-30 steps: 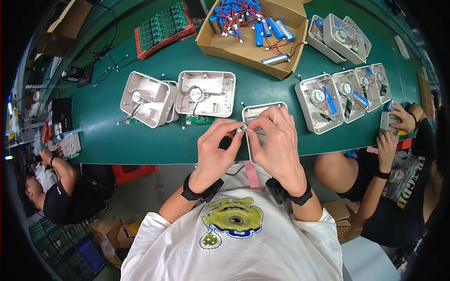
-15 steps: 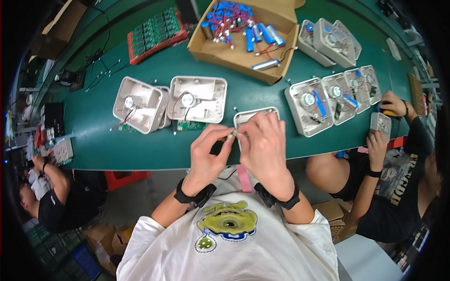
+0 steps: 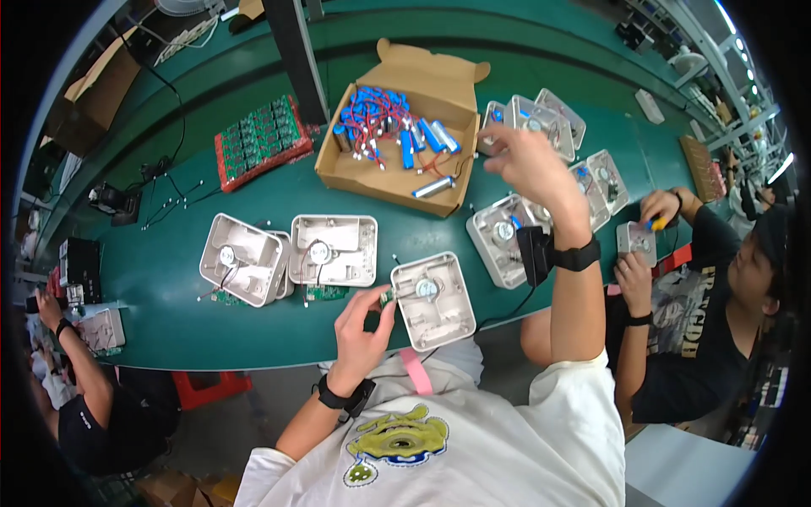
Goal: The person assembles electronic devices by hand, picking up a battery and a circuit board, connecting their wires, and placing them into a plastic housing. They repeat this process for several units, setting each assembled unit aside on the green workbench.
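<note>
Between my left thumb and fingers I pinch a small green circuit board (image 3: 388, 297). My left hand (image 3: 361, 338) is closed on it, at the left wall of an open white plastic housing (image 3: 453, 314) with a round speaker (image 3: 427, 289) inside. The housing sits at the table's near edge, tilted. My right hand (image 3: 536, 165) is raised at the right side of a cardboard box (image 3: 372, 182), its fingers bent but apart, with nothing seen in them. Blue cylindrical batteries (image 3: 407, 150) with red and black leads lie in that box.
Two white housings (image 3: 334, 275) stand at left, with green boards partly under them. A stack of green circuit boards (image 3: 263, 144) lies on red wrap behind. More housings (image 3: 498, 253) with batteries stand at right, partly behind my forearm. A co-worker's hands (image 3: 634, 275) hold another housing at far right.
My right hand has left the small circuit board and moved up and right, to beside the battery box. My left hand keeps the board. The housing before me now shows fully.
</note>
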{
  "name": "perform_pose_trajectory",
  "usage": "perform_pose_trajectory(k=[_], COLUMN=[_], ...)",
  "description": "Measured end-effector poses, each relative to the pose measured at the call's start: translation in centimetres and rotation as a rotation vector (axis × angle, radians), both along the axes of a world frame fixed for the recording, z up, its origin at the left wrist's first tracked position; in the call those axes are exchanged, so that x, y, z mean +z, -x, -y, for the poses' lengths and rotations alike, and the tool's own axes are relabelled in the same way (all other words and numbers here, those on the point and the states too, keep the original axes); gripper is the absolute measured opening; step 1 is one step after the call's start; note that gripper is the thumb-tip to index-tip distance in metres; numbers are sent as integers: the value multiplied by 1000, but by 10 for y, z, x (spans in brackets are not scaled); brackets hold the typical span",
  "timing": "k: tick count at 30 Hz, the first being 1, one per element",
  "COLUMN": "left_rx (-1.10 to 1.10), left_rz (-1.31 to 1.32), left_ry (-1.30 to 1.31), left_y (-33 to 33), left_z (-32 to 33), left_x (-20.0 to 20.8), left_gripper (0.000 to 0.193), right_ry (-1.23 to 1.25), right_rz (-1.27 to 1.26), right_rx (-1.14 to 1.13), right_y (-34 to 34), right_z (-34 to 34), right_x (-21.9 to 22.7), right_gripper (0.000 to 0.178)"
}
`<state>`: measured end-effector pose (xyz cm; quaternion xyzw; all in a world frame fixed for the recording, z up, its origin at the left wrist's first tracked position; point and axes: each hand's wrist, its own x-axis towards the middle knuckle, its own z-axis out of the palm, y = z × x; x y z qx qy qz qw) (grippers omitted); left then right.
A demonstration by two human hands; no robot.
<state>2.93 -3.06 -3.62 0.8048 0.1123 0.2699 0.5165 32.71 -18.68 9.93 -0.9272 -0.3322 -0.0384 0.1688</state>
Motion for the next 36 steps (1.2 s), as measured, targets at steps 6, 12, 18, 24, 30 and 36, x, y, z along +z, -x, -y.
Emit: perform_pose_trajectory(k=[6, 12, 18, 24, 30, 36], left_rx=[-31, -52, -58, -78, -34, -47], left_rz=[-50, -91, -90, -133, -152, -183], left_ry=[74, 105, 98, 104, 76, 103], left_y=[3, 3, 4, 2, 3, 7], left_z=[0, -2, -2, -2, -2, -2], left_x=[-1, -3, -2, -2, -10, -8], left_gripper=[31, 30, 31, 30, 29, 27], right_ry=[-103, -205, -982, -1172, -1202, -1081], right_rz=[-219, -102, -502, -604, -1091, -1116], right_rx=[100, 105, 278, 210, 162, 151], right_y=[-15, 1, 37, 88, 131, 127], right_z=[-8, -11, -6, 25, 36, 26], right_x=[-27, -13, 17, 34, -7, -17], right_gripper=[38, 30, 20, 19, 13, 13])
